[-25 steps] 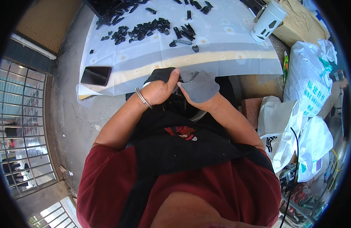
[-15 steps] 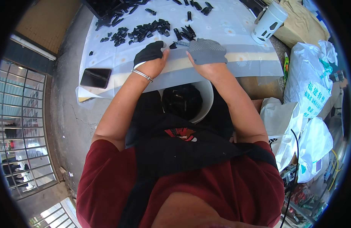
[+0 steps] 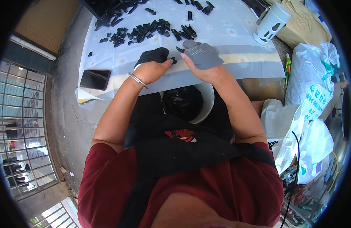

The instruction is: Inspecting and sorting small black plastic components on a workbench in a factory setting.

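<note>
My left hand (image 3: 152,67), in a black fingerless glove, is closed at the near edge of the table. A small black plastic piece (image 3: 174,60) sticks out between its thumb and fingers. My right hand (image 3: 203,60) wears a grey glove with light dots. Its thumb and fingers pinch a slim black plastic piece (image 3: 179,49) pointing toward the left hand. The hands are a little apart, and most of each held piece is hidden. Just beyond them lie several longer black pieces (image 3: 185,32) and a heap of small black pieces (image 3: 149,32).
Below the table edge, between my legs, a white bucket (image 3: 208,102) holds black pieces. A phone (image 3: 95,79) lies at the table's left corner, and a white tumbler (image 3: 271,23) stands at the right. White sacks (image 3: 308,81) crowd the right side. A black crate (image 3: 101,7) sits at far left.
Both hands have drawn slightly toward me and tilted. A black piece now shows at each hand's fingertips; the one near my left fingers no longer lies in its earlier place.
</note>
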The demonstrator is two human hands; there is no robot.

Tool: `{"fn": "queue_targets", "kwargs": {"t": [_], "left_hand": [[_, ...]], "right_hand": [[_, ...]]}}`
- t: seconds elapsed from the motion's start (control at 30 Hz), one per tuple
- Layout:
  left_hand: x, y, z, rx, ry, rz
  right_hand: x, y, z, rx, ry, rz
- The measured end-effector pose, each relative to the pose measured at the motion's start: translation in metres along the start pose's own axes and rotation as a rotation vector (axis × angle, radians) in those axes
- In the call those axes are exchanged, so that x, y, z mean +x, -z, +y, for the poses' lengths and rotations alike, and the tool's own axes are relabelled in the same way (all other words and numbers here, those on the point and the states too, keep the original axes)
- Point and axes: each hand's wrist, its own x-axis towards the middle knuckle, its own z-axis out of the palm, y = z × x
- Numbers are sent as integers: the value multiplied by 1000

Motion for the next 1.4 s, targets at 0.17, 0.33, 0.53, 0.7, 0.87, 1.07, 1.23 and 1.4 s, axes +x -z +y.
{"fn": "queue_targets", "kwargs": {"t": [0.17,0.33,0.53,0.7,0.87,1.07,1.23,1.4], "left_hand": [[-32,3,8,-403,-24,-185],[-48,-4,18,-790,127,-355],[-58,-44,26,-1073,388,-98],[-53,-33,25,-1036,354,15],[-52,-28,26,-896,74,140],[-53,-10,40,-730,55,108],[-54,-9,38,-632,-17,89],[-55,-1,45,-689,89,-50]], "right_hand": [[-38,14,-24,198,102,-117],[-55,7,-27,82,140,-62],[-50,6,-40,137,-68,-66],[-56,15,-36,154,-56,14],[-59,17,-37,43,-1,33],[-60,15,-37,-130,84,113],[-61,20,-45,-201,70,81],[-61,20,-40,-46,159,221]]}}
